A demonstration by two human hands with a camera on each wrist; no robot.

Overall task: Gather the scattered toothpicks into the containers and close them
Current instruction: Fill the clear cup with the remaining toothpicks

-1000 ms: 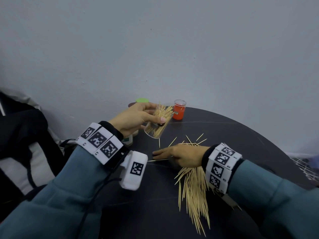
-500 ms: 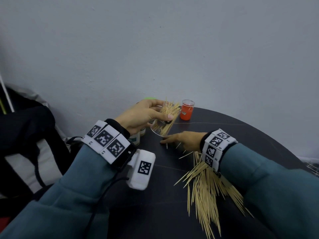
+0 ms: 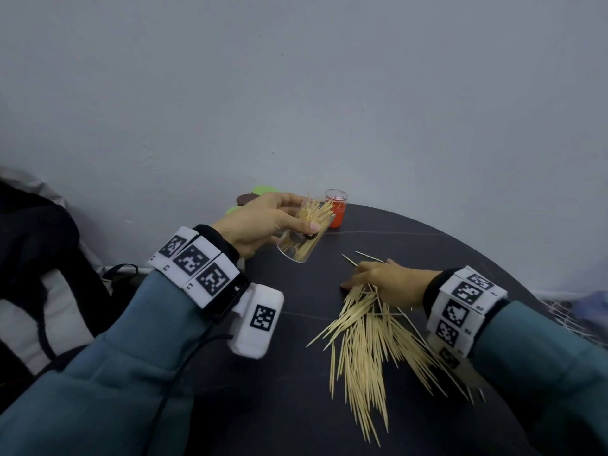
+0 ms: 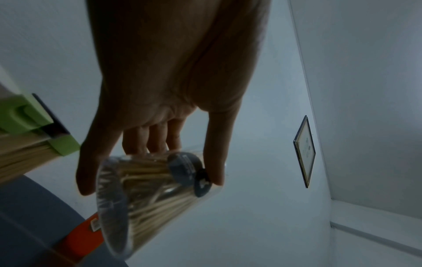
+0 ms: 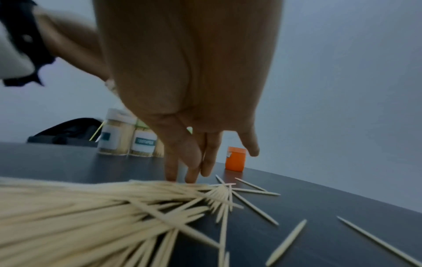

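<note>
My left hand (image 3: pixel 301 214) grips a clear container (image 3: pixel 304 238) tilted above the dark round table (image 3: pixel 289 406). It is part full of toothpicks, whose tips stick out of its open top. In the left wrist view, thumb and fingers wrap the container (image 4: pixel 141 195). A big pile of loose toothpicks (image 3: pixel 365 340) lies on the table at the right. My right hand (image 3: pixel 357 278) rests with straight fingertips (image 5: pixel 182 178) on the pile's far end (image 5: pixel 91 207). A few single toothpicks (image 5: pixel 255 192) lie beyond the fingers.
A small orange container (image 3: pixel 336 209) stands open at the table's far edge by the wall. Labelled toothpick jars (image 5: pixel 114 139) with lids (image 3: pixel 263 189) stand at the far left behind my left hand. A dark bag (image 3: pixel 39 245) sits left of the table.
My right hand went up to the held container half a second ago and has now come back right onto the pile's far end. The left hand keeps holding the container.
</note>
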